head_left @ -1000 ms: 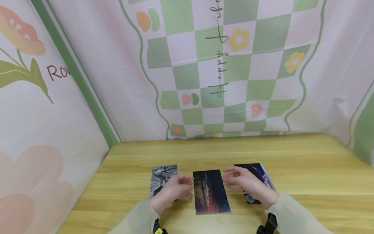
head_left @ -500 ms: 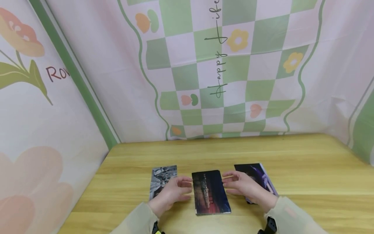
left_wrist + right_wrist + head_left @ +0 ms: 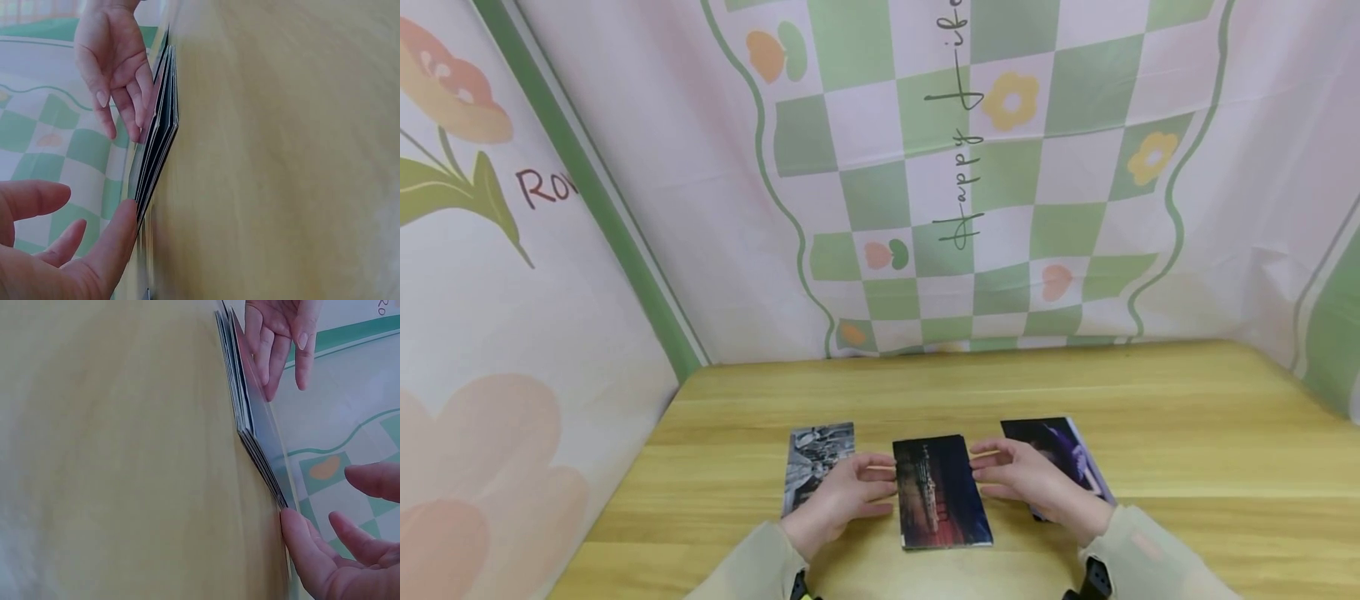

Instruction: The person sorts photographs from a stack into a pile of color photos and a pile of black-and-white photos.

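A stack of dark picture cards lies flat on the wooden table, its top card printed with a night scene in red and blue. In the left wrist view the layered edges of the stack show several cards, slightly uneven. My left hand stands at the left side of the stack, a fingertip against its edge. Opposite it, my right hand touches the right edge with loosely extended fingers. In the right wrist view the thumb of my right hand is held away from the cards.
Partly under my left hand lies a black-and-white picture card. A purple and black picture card, apparently with another beneath it, lies partly behind my right hand. The wooden table ends at a patterned cloth backdrop.
Both hands have shifted slightly along the sides of the stack, and its top edge has moved a little to the left. Over the last half second almost nothing differs.
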The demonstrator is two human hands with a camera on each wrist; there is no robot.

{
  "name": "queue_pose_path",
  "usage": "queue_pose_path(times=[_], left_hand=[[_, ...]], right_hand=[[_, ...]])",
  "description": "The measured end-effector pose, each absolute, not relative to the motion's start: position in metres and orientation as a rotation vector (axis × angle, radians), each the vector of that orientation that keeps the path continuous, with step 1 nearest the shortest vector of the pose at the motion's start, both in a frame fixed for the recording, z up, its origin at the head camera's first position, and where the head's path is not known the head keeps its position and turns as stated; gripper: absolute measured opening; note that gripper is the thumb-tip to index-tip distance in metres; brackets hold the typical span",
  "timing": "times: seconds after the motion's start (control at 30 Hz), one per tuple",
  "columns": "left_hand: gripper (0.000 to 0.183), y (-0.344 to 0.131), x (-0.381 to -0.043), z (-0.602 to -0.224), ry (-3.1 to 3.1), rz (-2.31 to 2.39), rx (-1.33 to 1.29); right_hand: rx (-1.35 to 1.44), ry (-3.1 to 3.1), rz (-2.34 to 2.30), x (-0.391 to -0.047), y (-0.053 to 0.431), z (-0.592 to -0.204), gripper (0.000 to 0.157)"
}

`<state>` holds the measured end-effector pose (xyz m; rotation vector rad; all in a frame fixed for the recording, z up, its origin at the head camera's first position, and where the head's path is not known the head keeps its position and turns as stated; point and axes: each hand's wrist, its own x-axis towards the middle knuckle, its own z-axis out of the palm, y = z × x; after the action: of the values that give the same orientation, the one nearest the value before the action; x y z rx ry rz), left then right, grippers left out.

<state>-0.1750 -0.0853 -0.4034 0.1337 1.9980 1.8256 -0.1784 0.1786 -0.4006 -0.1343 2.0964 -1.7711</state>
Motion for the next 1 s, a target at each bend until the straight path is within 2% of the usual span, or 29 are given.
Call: queue_pose_path(times=[0.43,0.77,1.0], left_hand=[[0.038,-0.0852,-0.1732,-0.4009,1.994,1.854,0.135],[0.041,-0.0837,-0.1727,-0.4002,1.98,1.893,0.166],[0.042,-0.0808,-0.1703,-0.3985,1.981,1.915,0.172]], right_hand=[[-0.13,2.106,-1.816,-0.1795,0.1782,-0.4029,0.047],[-0.063,2.137,-1.896,-0.1802,0.1756,-0.4036,0.041],[-0.05,2.124,-1.929,-0.1809,0.177,-0.4053,0.046]])
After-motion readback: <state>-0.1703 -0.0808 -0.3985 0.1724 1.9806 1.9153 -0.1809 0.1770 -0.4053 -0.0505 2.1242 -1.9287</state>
